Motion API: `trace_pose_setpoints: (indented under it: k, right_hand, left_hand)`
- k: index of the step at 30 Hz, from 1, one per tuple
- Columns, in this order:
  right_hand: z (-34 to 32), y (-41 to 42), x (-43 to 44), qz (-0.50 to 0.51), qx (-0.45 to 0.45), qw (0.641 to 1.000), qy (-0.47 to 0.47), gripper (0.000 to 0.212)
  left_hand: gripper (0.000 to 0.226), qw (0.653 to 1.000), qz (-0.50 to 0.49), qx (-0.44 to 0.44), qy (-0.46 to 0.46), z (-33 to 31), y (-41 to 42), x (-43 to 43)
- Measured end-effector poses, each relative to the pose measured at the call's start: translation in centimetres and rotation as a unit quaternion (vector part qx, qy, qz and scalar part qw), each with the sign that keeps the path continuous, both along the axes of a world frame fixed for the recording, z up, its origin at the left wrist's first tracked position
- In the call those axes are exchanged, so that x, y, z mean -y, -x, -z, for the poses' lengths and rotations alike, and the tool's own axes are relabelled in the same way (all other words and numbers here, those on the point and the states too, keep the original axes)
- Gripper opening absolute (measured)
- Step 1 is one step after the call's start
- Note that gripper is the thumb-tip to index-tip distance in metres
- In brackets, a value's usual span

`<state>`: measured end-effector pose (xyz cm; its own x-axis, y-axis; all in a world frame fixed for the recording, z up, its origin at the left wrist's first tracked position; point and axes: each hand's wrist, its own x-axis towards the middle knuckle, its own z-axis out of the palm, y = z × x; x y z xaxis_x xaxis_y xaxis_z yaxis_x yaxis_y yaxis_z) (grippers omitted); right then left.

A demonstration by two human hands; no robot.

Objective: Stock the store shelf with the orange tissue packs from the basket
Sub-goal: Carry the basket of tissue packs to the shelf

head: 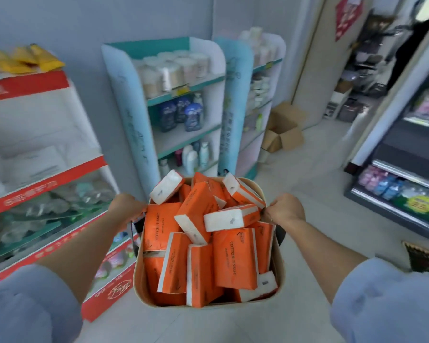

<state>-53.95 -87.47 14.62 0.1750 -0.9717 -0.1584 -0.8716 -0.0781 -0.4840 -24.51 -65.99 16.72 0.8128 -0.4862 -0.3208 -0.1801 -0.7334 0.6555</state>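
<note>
While both fists curl around its side handles, left hand [126, 206] and right hand [285, 209] hold a tan rounded basket [281, 263] heaped with orange plastic-wrapped tissue packs [234, 256].

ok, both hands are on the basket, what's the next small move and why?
Probably lower the basket onto the floor near a shelf. The left hand and right hand both grip its sides, so neither is free to lift out the orange tissue packs piled inside.
</note>
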Motion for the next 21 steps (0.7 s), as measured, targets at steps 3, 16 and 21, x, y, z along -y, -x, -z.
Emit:
trace_pose_setpoints:
  k: [3, 16, 21]
  right_hand:
    - [0.2, 2.9, 4.5, 0.035, 0.003, 0.999, -0.003, 0.005]
    - [-0.1, 13.9, 23.8, 0.198, 0.015, 0.98, -0.019, 0.004]
    - [-0.9, 18.6, 31.1, 0.258, 0.027, 0.966, -0.01, 0.006]
  left_hand:
    - [0.016, 0.999, 0.04, 0.003, 0.006, -0.3, 1.6, 6.7]
    - [0.014, 0.979, 0.205, -0.006, 0.011, 0.4, 8.3, 37.7]
    - [0.016, 0.965, 0.261, 0.001, 0.014, -0.8, 12.4, 49.3]
